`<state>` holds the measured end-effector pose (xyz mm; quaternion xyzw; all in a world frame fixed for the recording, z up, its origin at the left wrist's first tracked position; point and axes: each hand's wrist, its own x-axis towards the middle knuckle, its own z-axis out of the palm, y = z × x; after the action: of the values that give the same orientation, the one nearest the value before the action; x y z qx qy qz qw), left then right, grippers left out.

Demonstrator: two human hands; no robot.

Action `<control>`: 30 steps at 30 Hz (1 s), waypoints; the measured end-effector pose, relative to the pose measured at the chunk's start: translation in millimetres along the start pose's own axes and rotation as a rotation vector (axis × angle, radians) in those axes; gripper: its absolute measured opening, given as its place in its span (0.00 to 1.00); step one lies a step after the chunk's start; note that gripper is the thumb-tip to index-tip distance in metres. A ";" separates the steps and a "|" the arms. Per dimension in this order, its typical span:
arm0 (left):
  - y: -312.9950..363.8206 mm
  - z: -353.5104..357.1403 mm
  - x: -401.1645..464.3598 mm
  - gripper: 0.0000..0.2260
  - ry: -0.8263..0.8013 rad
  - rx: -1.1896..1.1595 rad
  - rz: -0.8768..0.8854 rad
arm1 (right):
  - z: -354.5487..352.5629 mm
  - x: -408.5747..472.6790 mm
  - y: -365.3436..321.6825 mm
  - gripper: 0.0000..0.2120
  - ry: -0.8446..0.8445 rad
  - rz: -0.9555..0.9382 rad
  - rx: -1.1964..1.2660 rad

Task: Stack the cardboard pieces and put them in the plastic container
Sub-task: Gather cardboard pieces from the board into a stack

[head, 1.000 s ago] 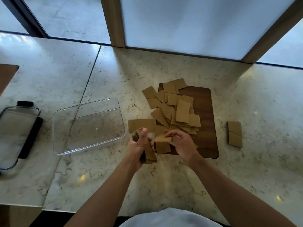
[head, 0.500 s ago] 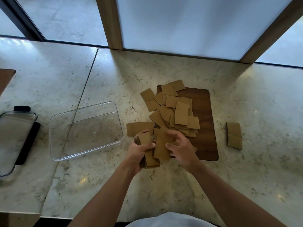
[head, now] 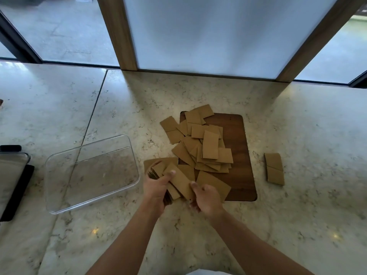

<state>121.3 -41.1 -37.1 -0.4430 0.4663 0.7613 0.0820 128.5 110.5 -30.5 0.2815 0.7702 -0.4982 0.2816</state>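
We see a marble counter (head: 297,126), an empty clear container (head: 59,195) and a board (head: 236,135) half hidden under loose cardboard (head: 210,144). Our left hand (head: 155,185) grips a stack (head: 179,180); our right hand (head: 206,197) pinches its top piece.

I am keeping both hands low over bare pale marble counter (head: 178,231), which is lying open all the way toward me. Just left of my left hand (head: 155,186), the clear rectangular plastic container (head: 59,187) is sitting with its mouth unobstructed. Ahead, the loose heap of tan cardboard pieces (head: 206,147) is covering the left of the dark wooden board (head: 238,135). Right of the board, two tan cardboard pieces (head: 274,168) are interrupting an otherwise open stretch of counter.
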 end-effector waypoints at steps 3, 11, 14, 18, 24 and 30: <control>-6.7 -2.3 -2.3 0.22 -0.059 0.015 -0.103 | 8.2 -9.8 -2.0 0.22 -0.191 -0.074 -0.100; -11.6 -31.6 -21.3 0.29 -0.291 -0.149 -0.077 | -21.9 32.1 -41.1 0.27 0.606 -0.311 -0.415; -4.8 11.3 5.6 0.29 -0.249 -0.162 -0.162 | -45.9 97.0 -78.1 0.41 0.486 -0.182 -0.626; 7.2 13.8 9.0 0.27 -0.246 -0.162 -0.175 | -45.1 98.7 -69.3 0.33 0.374 -0.284 -0.762; 22.7 39.5 17.2 0.27 -0.252 -0.127 -0.158 | -80.8 83.2 -47.9 0.20 0.289 -0.550 -0.758; 20.1 45.2 15.1 0.28 -0.235 -0.077 -0.202 | -93.0 75.0 -22.4 0.21 0.025 -0.670 -0.781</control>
<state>74.5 -21.1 -27.9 -0.3984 0.3774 0.8129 0.1950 47.0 200.4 -38.3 -0.1009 0.9501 -0.2328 0.1813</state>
